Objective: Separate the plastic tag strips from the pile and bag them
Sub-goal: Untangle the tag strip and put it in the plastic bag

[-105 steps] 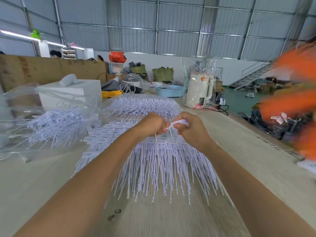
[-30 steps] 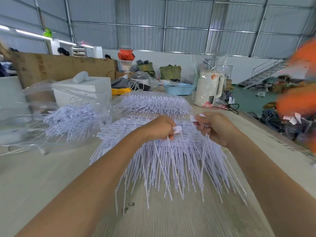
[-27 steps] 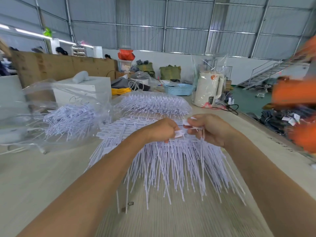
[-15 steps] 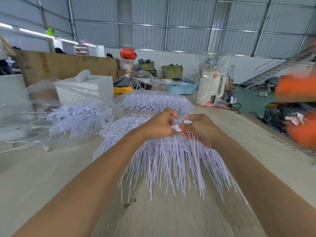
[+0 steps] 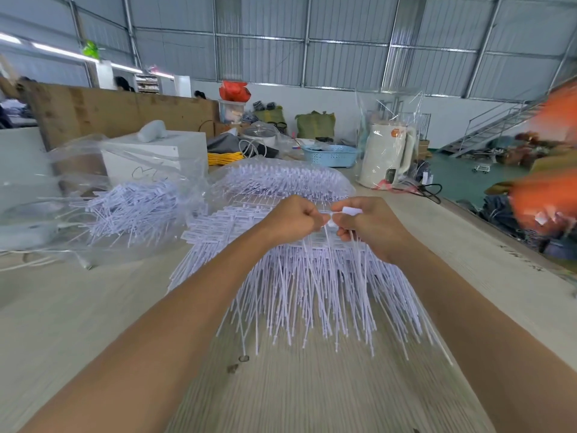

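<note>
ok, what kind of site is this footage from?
Likely a factory or warehouse packing floor: corrugated metal walls with steel framing, a long worktable covered in white plastic tag strips, some already in a clear bag, and a metal staircase at the back.

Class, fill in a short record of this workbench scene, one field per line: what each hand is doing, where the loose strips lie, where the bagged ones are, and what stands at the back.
Left hand: pinches a tag strip
Right hand: pinches the same strip
Loose pile: under both hands on the table
Clear bag: left of the pile, strips inside
Back: blue basket, white kettle
</note>
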`<act>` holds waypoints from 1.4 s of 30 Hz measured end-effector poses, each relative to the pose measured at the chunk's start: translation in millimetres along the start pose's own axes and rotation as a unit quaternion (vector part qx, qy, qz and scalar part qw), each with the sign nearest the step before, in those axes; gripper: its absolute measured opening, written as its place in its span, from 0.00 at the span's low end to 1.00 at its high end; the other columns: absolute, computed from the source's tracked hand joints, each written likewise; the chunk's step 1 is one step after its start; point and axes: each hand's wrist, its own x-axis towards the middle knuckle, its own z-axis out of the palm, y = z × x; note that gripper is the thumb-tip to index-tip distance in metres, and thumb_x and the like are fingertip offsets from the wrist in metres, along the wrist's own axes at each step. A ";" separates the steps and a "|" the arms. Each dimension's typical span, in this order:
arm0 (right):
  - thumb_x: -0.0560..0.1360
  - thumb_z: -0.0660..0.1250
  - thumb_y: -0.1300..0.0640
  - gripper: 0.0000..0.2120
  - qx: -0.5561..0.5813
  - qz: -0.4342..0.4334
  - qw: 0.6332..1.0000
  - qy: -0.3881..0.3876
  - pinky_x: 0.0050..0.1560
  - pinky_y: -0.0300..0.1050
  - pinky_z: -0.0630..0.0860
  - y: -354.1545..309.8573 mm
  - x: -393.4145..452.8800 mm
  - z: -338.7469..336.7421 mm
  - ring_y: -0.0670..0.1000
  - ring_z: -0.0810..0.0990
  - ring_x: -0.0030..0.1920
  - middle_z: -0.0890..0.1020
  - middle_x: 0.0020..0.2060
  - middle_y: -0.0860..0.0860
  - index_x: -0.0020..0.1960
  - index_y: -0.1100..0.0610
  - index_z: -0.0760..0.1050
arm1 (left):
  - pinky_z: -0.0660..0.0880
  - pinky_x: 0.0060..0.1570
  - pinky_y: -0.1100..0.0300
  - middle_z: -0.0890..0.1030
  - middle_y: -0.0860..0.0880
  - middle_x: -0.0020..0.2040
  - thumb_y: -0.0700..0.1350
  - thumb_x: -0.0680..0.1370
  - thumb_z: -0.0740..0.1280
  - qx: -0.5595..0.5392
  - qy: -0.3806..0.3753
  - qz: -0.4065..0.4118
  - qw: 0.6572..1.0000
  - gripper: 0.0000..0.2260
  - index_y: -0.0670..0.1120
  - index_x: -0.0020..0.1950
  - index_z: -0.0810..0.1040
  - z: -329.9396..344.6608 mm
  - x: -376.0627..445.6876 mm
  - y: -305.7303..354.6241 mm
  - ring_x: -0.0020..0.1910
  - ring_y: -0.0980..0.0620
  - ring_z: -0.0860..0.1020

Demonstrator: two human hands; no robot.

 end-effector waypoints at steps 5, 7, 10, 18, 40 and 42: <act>0.74 0.65 0.69 0.05 -0.068 -0.041 0.997 0.022 0.30 0.38 0.75 2.9 1.5 6.2 0.50 0.74 0.27 0.77 0.30 0.57 0.47 0.70 0.78 | 0.64 0.27 0.66 0.70 0.49 0.27 0.43 0.77 0.67 -0.001 0.014 -0.006 1.000 0.13 0.42 0.33 0.75 0.9 1.6 0.4 0.23 0.56 0.67; 0.73 0.66 0.70 0.04 -0.070 -0.053 0.995 0.042 0.34 0.43 0.74 4.9 3.1 9.7 0.51 0.74 0.28 0.77 0.32 0.58 0.46 0.69 0.78 | 0.62 0.21 0.70 0.71 0.47 0.29 0.40 0.77 0.66 -0.011 0.013 -0.021 1.000 0.13 0.42 0.32 0.75 0.0 2.2 1.7 0.21 0.58 0.67; 0.73 0.65 0.71 0.06 -0.051 -0.064 0.995 0.054 0.33 0.41 0.74 7.3 3.7 12.8 0.49 0.74 0.27 0.77 0.31 0.56 0.42 0.63 0.78 | 0.61 0.22 0.68 0.73 0.45 0.31 0.39 0.76 0.66 -0.031 0.007 -0.050 0.998 0.11 0.41 0.33 0.75 -2.0 3.4 4.3 0.26 0.54 0.68; 0.73 0.66 0.69 0.08 -0.059 -0.069 0.990 0.112 0.36 0.41 0.73 17.5 9.8 0.8 0.44 0.75 0.28 0.78 0.32 0.49 0.40 0.58 0.80 | 0.56 0.24 0.65 0.66 0.53 0.20 0.41 0.78 0.65 -0.116 -0.068 -0.114 0.984 0.15 0.44 0.31 0.69 -14.9 0.6 -0.5 0.19 0.56 0.60; 0.75 0.65 0.67 0.04 0.194 0.086 0.975 0.062 0.28 0.38 0.77 -17.0 28.1 3.6 0.50 0.79 0.28 0.79 0.34 0.57 0.42 0.62 0.76 | 0.79 0.52 0.53 0.84 0.45 0.42 0.57 0.80 0.56 -0.185 -0.060 -0.065 0.979 0.20 0.43 0.49 0.78 15.7 0.7 3.4 0.43 0.47 0.83; 0.74 0.65 0.67 0.06 0.172 0.065 0.979 0.087 0.27 0.39 0.72 -14.0 27.8 11.5 0.52 0.76 0.28 0.78 0.31 0.57 0.39 0.61 0.77 | 0.80 0.39 0.59 0.84 0.45 0.39 0.57 0.80 0.56 -0.277 -0.125 -0.102 0.947 0.20 0.41 0.50 0.77 19.3 -5.5 10.5 0.39 0.47 0.84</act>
